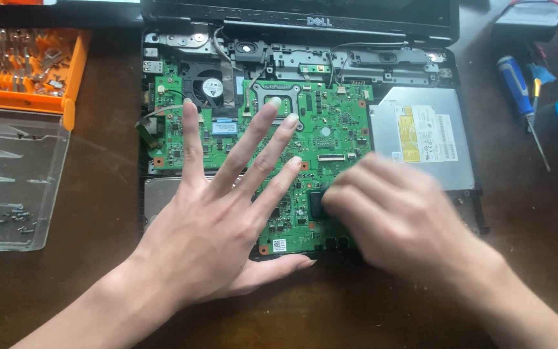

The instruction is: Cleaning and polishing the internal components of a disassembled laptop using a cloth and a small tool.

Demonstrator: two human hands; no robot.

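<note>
An opened laptop base (453,58) lies on a dark wooden table with its green circuit board (330,129) exposed. My left hand (227,220) hovers over or rests on the board's left half, fingers spread flat, holding nothing. My right hand (395,220) is blurred over the board's lower right, fingers curled near a dark square chip (318,203). Whether it pinches anything is unclear. A round fan (209,83) sits at the board's upper left and a silver optical drive (424,136) at its right.
An orange parts box (72,71) with metal bits stands at the far left above a clear plastic lid (14,168) holding several small screws. A blue-handled screwdriver (518,94) and other tools lie at the right. The laptop's hinge bar (305,22) runs along the top.
</note>
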